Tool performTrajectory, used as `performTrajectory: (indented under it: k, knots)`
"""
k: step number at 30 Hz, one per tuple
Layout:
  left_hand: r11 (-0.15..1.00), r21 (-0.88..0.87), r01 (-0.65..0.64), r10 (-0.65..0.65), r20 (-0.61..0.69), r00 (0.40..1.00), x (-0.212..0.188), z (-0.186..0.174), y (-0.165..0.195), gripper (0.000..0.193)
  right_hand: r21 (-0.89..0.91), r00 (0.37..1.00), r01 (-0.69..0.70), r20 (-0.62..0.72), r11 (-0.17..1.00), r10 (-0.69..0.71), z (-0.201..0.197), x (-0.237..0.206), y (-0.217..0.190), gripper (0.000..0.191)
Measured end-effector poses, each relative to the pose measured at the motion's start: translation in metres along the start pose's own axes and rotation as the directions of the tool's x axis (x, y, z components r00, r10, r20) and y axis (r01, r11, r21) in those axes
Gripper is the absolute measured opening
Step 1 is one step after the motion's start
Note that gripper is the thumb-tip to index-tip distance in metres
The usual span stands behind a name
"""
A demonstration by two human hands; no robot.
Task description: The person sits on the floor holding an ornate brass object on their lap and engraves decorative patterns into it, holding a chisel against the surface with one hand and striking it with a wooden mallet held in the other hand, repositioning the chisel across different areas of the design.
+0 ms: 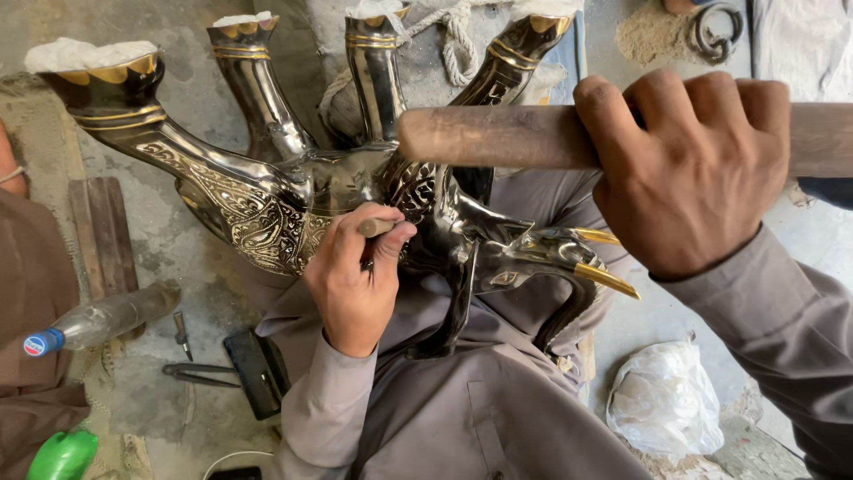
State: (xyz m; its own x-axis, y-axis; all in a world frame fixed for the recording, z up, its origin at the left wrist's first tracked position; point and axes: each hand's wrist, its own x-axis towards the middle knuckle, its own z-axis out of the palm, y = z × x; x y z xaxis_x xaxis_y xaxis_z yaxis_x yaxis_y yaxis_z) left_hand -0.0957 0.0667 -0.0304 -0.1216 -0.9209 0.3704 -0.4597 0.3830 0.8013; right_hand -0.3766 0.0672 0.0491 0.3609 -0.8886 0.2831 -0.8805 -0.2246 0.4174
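Head view: right hand [689, 173] grips wooden mallet [498, 136].

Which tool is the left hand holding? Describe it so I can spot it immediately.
Find the black, gold-trimmed metal animal figure lying upside down across the lap. The left hand presses against its engraved belly, pinching a short brown rod-like punch. It is far thinner than the thick wooden handle in the right hand.

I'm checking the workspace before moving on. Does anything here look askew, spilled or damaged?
The black metal animal figure lies upside down across the lap, legs up, their ends wrapped in white cloth. A plastic bottle lies on its side on the floor. No damage shows.
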Motion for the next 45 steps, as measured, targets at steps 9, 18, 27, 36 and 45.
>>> performTrajectory:
  k: [9,18,27,36,45]
  knots:
    - [0.999,0.014,0.051,-0.052,0.037,0.998,-0.001,0.005,-0.008,0.013,0.288,0.998,-0.055,0.047,0.956,0.043,-0.017,0.024,-0.001,0.027]
    - [0.996,-0.033,0.078,-0.076,0.060,0.995,-0.001,0.005,-0.006,0.014,0.629,0.984,-0.165,0.155,0.760,0.086,-0.052,0.048,-0.007,0.024]
    - [0.999,-0.007,0.043,-0.041,0.173,0.984,0.010,0.000,-0.005,0.020,0.454,0.986,-0.087,0.166,0.887,0.012,-0.021,0.032,-0.002,0.021]
    - [0.993,-0.023,-0.117,0.116,0.427,0.897,0.033,-0.008,-0.001,0.041,0.657,0.985,-0.167,0.075,0.735,0.157,0.030,-0.010,0.001,0.044]
    - [0.973,0.035,-0.227,0.162,0.595,0.787,0.055,-0.010,0.007,0.039,0.742,0.972,-0.206,0.081,0.638,0.220,0.065,-0.035,-0.006,0.039]
